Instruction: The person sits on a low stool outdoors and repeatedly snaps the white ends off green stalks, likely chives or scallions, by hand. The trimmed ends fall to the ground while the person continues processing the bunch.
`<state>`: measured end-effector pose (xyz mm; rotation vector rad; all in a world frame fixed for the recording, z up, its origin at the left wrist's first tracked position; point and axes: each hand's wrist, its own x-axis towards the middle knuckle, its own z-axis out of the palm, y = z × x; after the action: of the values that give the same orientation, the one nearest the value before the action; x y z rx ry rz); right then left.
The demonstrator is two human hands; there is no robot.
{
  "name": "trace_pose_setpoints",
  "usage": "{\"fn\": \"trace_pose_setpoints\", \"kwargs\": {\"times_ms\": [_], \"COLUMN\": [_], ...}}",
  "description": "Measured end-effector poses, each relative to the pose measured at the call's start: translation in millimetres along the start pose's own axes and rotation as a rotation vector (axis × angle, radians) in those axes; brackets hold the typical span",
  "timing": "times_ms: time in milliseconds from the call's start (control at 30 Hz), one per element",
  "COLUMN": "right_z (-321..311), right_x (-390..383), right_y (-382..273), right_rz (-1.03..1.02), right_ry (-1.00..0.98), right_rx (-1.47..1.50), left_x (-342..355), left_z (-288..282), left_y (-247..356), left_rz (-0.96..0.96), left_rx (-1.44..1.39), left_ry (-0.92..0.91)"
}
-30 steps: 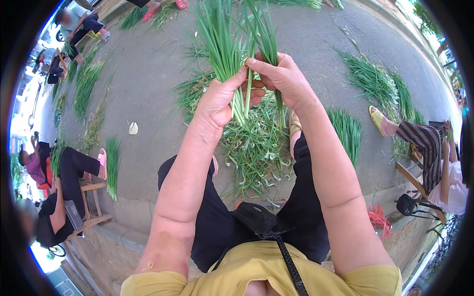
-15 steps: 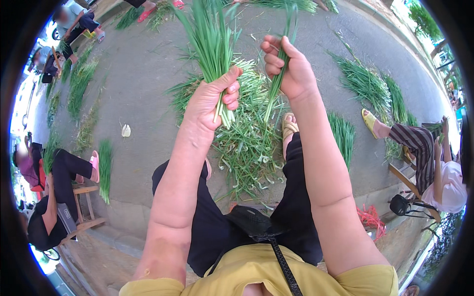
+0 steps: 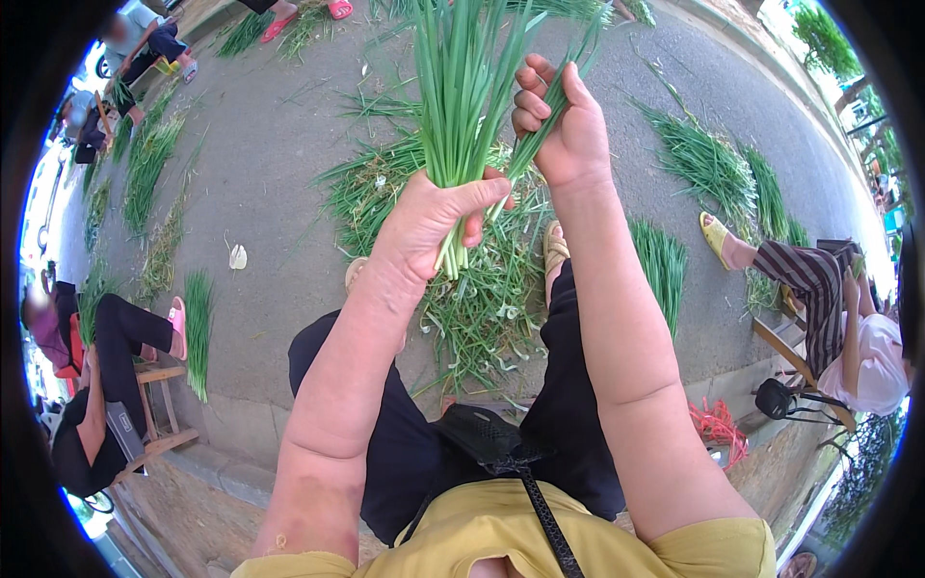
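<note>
My left hand (image 3: 441,223) is wrapped round a thick bunch of chives (image 3: 461,106), holding it near the pale stem ends. The long green leaves point away from me, and the cut ends stick out below my fist. Close by on the right, my right hand (image 3: 570,130) has its fingers curled round a thinner bundle of chives (image 3: 533,146). The lower ends of that bundle reach down to the thumb side of my left hand. Beneath both hands, a loose heap of chives and pale trimmings (image 3: 487,318) lies on the pavement between my feet.
A tidy bunch of chives (image 3: 659,275) lies right of my leg, and another bunch (image 3: 198,328) is at left. More chives (image 3: 703,159) spread at far right. Red plastic string (image 3: 718,431) lies near my right elbow. Several people sit around, some on wooden chairs (image 3: 159,409).
My left hand has shifted right and slightly toward me with its bunch. The thinner bundle in my right hand now leans toward it, its lower ends meeting the left hand.
</note>
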<state>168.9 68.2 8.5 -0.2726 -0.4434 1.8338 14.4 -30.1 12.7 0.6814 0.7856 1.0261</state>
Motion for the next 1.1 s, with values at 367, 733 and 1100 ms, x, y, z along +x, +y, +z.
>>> {"fn": "trace_pose_setpoints", "kwargs": {"times_ms": [367,733,1100], "right_z": [1.8,20.4,29.9], "right_x": [-5.3,-14.9,-27.3], "right_y": [1.9,21.2,22.9], "right_rz": [-0.030,0.016,0.256], "right_ry": [-0.159,-0.012,-0.147], "right_rx": [0.033,-0.326,-0.486], "left_x": [1.7,1.1,4.2], "left_z": [-2.2,1.7,-11.3], "left_y": [-1.8,4.9,9.5], "left_rz": [-0.120,0.220,0.311], "left_rx": [-0.255,0.065,0.021], "left_ry": [-0.063,0.216,0.275]}}
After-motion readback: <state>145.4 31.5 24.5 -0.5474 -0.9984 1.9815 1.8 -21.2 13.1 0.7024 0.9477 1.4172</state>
